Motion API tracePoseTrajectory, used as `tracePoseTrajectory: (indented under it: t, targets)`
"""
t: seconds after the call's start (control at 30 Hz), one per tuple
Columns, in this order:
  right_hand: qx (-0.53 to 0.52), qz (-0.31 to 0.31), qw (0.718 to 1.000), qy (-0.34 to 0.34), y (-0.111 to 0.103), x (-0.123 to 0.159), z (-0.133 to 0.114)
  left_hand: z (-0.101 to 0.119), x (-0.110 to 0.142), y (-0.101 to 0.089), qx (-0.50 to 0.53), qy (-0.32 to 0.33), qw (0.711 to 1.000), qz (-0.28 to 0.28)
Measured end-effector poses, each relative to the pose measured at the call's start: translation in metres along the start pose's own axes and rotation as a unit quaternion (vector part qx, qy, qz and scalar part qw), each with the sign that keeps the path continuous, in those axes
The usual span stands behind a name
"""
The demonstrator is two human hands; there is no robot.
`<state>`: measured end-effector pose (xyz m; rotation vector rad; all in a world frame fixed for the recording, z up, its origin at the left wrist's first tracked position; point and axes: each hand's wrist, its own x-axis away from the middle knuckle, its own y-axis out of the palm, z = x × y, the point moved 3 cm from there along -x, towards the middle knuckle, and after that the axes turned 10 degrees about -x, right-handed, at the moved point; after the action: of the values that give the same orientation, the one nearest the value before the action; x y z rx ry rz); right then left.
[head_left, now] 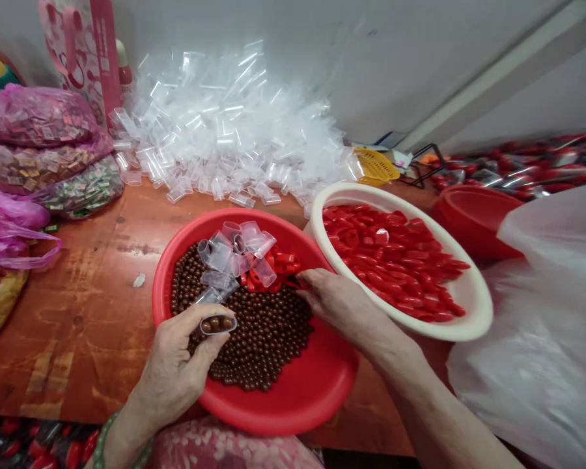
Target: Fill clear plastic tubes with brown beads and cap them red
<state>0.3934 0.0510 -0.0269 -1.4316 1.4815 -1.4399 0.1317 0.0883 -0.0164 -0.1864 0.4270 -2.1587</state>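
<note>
A red basin (293,397) in front of me holds several small brown chocolate balls (264,332), clear plastic tubes (232,257) and a few red caps (283,264). My left hand (176,368) pinches a clear tube (218,324) with brown balls inside, held over the basin. My right hand (336,303) reaches into the basin, its fingertips closed at the red caps. What they grip is hidden.
A white bowl (469,326) full of red caps stands to the right. A heap of clear tubes (229,137) lies at the back. Bags of wrapped sweets (39,156) are stacked at the left, a white plastic bag (547,326) and another red basin (469,215) at the right.
</note>
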Motion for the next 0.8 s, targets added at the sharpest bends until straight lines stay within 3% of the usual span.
tracePoseTrajectory:
  t: [0.23,0.47,0.7,0.8]
  targets:
    - [0.099,-0.028,0.994,0.041,0.015,-0.006,0.002,-0.005,-0.006,0.005,0.010,-0.030,0.999,-0.031]
    - [0.126,-0.066,0.990,0.007,0.029,-0.004,-0.006,-0.001,-0.010,0.005,0.009,-0.021,0.999,-0.031]
    - [0.091,-0.057,0.993,-0.039,0.025,0.013,0.000,-0.003,-0.008,0.003,0.054,-0.038,0.997,-0.049]
    - [-0.050,-0.072,0.994,-0.063,0.018,0.024,-0.011,-0.003,-0.007,0.003,0.092,-0.055,0.993,-0.053]
